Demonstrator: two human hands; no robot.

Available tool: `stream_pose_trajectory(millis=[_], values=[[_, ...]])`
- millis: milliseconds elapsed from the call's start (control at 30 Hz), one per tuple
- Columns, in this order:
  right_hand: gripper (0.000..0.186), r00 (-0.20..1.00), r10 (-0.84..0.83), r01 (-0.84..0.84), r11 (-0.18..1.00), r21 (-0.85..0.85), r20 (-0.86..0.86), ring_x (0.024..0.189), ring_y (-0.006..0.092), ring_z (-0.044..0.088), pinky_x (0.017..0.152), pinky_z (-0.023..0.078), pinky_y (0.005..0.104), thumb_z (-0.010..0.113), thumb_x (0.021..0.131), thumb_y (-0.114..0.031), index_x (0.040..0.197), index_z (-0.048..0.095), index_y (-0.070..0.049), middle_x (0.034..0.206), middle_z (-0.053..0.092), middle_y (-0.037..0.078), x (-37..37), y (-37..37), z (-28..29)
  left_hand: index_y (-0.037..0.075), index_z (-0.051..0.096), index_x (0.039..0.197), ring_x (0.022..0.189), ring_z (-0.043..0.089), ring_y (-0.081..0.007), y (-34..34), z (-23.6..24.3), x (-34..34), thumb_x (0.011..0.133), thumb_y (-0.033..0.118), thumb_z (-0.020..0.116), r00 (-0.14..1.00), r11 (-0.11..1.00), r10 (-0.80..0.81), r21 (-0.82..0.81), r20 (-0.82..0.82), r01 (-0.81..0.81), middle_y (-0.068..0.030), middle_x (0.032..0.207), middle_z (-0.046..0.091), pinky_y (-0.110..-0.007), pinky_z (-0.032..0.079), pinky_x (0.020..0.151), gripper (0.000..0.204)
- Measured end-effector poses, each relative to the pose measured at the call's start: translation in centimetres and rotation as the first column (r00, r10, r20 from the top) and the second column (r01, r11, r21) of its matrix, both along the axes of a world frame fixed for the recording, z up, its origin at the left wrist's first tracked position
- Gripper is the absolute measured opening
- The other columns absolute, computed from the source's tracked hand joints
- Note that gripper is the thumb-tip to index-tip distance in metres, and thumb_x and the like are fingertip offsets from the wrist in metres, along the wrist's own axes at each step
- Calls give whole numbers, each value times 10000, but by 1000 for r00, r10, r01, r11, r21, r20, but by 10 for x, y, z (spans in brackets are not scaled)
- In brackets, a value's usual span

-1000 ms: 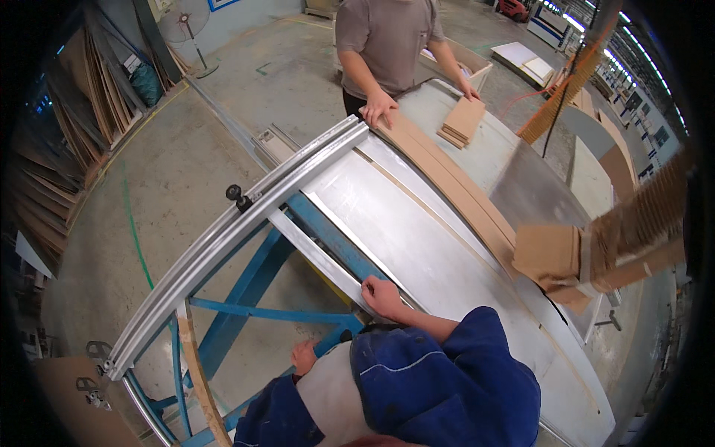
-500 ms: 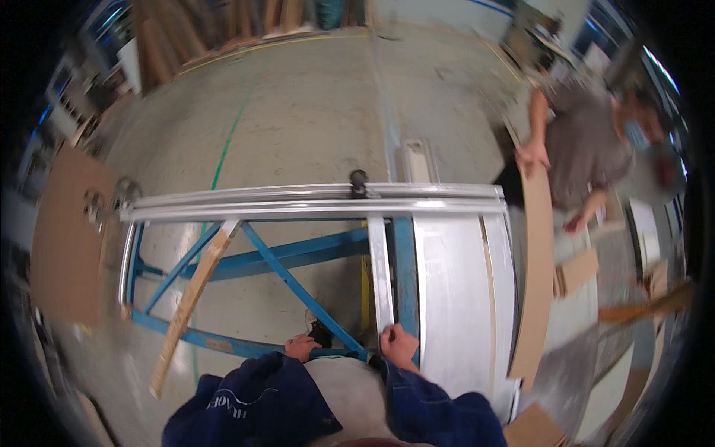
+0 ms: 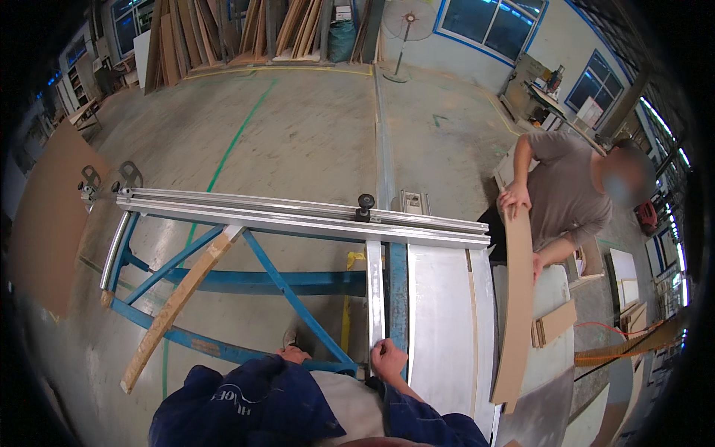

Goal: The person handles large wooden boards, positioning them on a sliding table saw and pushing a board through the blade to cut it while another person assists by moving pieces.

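My right hand [image 3: 389, 360] rests in a loose fist on the near end of a silver metal bar [image 3: 375, 294], just left of the pale saw table [image 3: 443, 328]. Nothing shows inside its curled fingers. My left hand [image 3: 296, 355] hangs low by the blue tubular frame [image 3: 298, 305], partly behind my sleeve, and its fingers are hard to make out. Across the far side of the frame runs a long aluminium fence [image 3: 298, 213] with a black knob [image 3: 365, 201]. A wooden slat [image 3: 179, 309] lies slantwise over the frame's left part.
At the right, a co-worker [image 3: 562, 190] grips a long brown board strip [image 3: 515, 313] with both hands. Short board pieces [image 3: 557, 324] lie beside it. A large brown panel [image 3: 56, 223] stands at the left. Boards [image 3: 194, 41] lean along the back, near a standing fan [image 3: 406, 37].
My view has tilted up, showing more of the far wall. The co-worker's lower hand, free before, now holds the strip's edge. My right hand stays at the bar.
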State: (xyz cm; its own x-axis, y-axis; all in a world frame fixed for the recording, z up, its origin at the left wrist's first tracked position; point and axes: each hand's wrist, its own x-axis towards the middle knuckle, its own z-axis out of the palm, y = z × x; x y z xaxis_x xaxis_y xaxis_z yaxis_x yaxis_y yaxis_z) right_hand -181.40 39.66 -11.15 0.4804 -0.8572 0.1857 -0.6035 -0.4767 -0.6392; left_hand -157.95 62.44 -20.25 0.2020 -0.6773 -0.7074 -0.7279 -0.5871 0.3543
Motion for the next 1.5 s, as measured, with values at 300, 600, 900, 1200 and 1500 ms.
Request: stream_pose_trajectory(millis=[300,600,900,1200,1500], values=[[228,975,-108,10,895,447,194,677,191,657,655,528,353,658,902,-195,928,682,30,736,683,135,-51,20,1,209,610,1317,1226,542,-324,8,30,-11,740,420,802,997,947,-79,-311,26,83,-83,1260,638,-539,340,1031,644],[294,898,-412,437,800,410,-153,776,269,721,748,561,381,689,846,-284,908,732,0,806,726,184,-189,130,-78,129,582,1345,1225,553,-332,45,80,27,749,461,784,996,928,-25,-372,-83,-8,-145,1275,625,-489,321,1069,712],[431,866,-291,471,749,466,-407,905,326,720,811,555,423,622,881,-427,965,734,-19,898,738,189,-278,165,-169,140,641,1260,1210,548,-342,78,80,46,691,557,794,999,888,-1,-459,35,17,-137,1190,647,-480,309,1069,722],[363,816,-578,563,793,234,-6,705,325,702,665,534,441,660,864,-358,841,720,-1,741,706,183,-202,170,-32,134,600,1299,1209,521,-357,78,76,29,675,502,835,978,884,8,-459,209,91,-153,1208,616,-517,345,1043,761],[202,777,-587,512,799,314,226,584,263,619,590,495,374,646,868,-218,905,687,-24,661,633,156,-183,144,17,164,526,1261,1165,539,-332,62,24,29,635,343,909,809,984,28,-160,587,82,-95,1196,586,-526,388,1029,756]])
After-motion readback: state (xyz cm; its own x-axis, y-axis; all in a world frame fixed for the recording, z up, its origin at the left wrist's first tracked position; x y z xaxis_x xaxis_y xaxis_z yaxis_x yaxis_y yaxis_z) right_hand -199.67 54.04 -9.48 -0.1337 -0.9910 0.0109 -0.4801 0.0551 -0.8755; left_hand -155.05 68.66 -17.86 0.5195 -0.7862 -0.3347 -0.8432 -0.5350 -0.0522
